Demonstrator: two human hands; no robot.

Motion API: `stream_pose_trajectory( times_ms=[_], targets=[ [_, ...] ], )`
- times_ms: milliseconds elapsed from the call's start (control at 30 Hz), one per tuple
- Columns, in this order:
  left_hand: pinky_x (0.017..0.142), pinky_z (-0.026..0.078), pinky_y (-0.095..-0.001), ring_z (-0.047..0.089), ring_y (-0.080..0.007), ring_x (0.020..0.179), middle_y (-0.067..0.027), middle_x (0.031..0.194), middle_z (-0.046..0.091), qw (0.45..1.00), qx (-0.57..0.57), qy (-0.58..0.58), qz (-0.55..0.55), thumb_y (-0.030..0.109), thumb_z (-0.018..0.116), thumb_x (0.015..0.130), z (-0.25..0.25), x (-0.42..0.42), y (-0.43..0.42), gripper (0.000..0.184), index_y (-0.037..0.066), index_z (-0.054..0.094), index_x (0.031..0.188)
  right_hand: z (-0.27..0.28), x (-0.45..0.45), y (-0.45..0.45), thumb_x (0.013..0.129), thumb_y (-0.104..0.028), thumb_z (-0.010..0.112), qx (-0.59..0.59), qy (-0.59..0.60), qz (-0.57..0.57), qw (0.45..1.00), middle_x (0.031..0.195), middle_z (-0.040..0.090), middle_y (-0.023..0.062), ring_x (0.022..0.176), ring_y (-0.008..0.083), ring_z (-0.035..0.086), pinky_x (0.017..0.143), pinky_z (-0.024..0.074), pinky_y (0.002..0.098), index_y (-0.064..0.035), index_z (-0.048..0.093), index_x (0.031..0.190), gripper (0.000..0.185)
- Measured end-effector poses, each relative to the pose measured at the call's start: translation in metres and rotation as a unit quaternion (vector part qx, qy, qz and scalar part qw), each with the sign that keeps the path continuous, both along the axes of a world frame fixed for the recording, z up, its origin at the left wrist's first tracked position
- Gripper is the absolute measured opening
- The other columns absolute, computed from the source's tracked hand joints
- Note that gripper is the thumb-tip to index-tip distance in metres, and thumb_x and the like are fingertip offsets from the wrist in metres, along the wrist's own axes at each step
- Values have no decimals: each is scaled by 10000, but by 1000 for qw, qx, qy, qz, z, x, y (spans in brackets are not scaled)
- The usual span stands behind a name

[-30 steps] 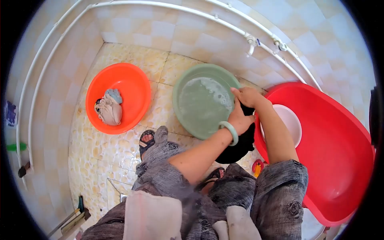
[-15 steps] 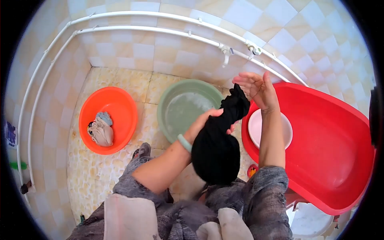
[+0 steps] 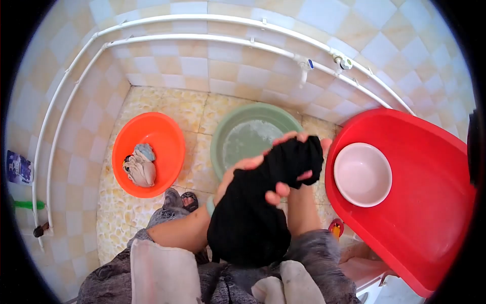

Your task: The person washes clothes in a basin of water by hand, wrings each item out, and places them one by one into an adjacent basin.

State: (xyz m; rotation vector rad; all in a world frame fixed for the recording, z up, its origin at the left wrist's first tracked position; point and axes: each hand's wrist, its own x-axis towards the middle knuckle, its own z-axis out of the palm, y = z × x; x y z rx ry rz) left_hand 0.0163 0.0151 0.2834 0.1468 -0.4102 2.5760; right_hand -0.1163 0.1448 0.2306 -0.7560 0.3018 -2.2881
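A bunched black cloth (image 3: 248, 213) hangs in front of my body, its wide lower part loose and its upper end gathered. My left hand (image 3: 248, 163), with a pale green bangle (image 3: 210, 206) at the wrist, wraps round the middle of it; its fingertips show on the near side. At the gathered top end my right hand (image 3: 327, 145) is closed on the cloth, mostly hidden behind it. Beyond both hands stands a green basin (image 3: 217, 147) with cloudy water in it.
To the left, an orange basin (image 3: 174, 175) holds crumpled beige and grey cloths (image 3: 140, 169). A large red tub (image 3: 420, 218) at right contains a pale pink bowl (image 3: 362, 175). White pipes with a tap (image 3: 304, 73) run along the tiled wall.
My right hand, open beside the cloth's top before, now grips that end. The cloth has shifted lower and slightly left. The view has turned a little, so the basins appear farther right.
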Motion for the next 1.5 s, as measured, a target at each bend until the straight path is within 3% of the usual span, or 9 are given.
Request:
stream_pose_trajectory(
  times_ms=[333,533,700,833,967,1067,1233,1400,1500],
  targets=[
    [687,487,-269,532,-196,836,-162,1332,448,998,-32,-14,55,267,515,886,-1,-19,12,491,180,423,1360,26,42,-16,872,-666,386,-71,-120,-83,987,1083,608,238,1031,414,572,843,485,547,-27,555,1163,722],
    [614,536,-287,614,-160,672,-85,879,621,923,-376,-29,77,406,538,882,13,-12,23,489,50,497,1216,38,5,25,903,-539,447,193,-94,-190,958,963,617,177,926,344,597,791,511,505,-36,564,1073,544],
    [630,526,-293,612,-177,715,-75,918,594,903,-427,35,32,383,656,837,2,-16,34,494,59,480,1166,81,-3,26,846,-376,562,400,3,-120,909,810,601,137,772,284,617,707,534,427,-19,563,946,371],
    [612,492,-282,583,-145,732,-52,870,571,841,-500,90,187,254,695,810,1,-26,55,512,65,427,1204,109,-12,13,790,-311,601,581,186,-97,787,767,618,121,691,245,621,637,508,337,-18,613,886,309],
    [608,472,-285,566,-140,709,-31,858,562,842,-485,-13,235,186,679,789,-15,-42,85,431,49,473,1141,109,-20,-8,764,-287,602,740,358,-106,560,729,631,163,673,254,631,628,495,369,26,635,821,319],
    [672,478,-324,581,-175,782,-53,913,600,813,-465,-92,339,161,662,784,-37,-64,107,428,30,503,1159,94,-26,-30,744,-260,597,775,511,-128,348,762,631,267,729,344,654,705,500,435,59,641,852,340],
    [854,462,-390,601,-260,1015,-164,1130,618,804,-501,-161,276,209,559,848,-36,-63,93,372,15,541,1165,69,-14,-57,762,-227,564,727,662,-62,169,830,652,253,799,387,645,759,511,456,25,670,820,279],
    [870,466,-412,594,-311,1043,-133,1174,615,543,-758,-27,361,221,422,942,-84,-76,123,287,96,550,1166,45,-1,-75,779,-228,548,734,676,36,65,894,669,219,843,368,653,783,519,441,-4,690,870,280],
    [930,435,-377,553,-315,1116,-163,1256,550,743,-568,-86,344,287,466,929,-123,-80,143,422,66,407,1283,22,0,-68,785,-223,541,747,662,18,48,955,663,222,891,356,650,809,513,429,-2,686,895,286]
  ],
)
